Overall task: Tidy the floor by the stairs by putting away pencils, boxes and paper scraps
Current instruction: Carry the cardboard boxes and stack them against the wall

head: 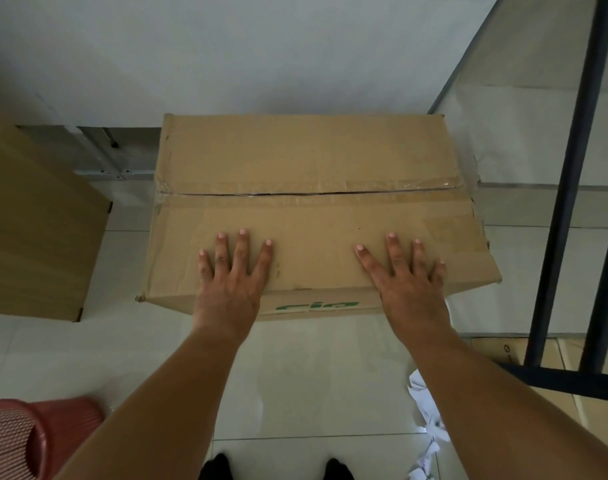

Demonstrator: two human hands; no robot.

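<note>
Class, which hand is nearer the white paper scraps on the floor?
Right. The right hand rests on the box, just beyond the scraps; the left hand rests farther left.

Both arms reach fwd & down, forearms bare. L hand (231, 275) lies flat, palm down, fingers straight & spread, on top of the cardboard box (309, 154), near its front edge, left of centre. R hand (408, 280) same pose, flat & spread, towards front-right corner. Both wrists sit past the box's front edge.
</note>
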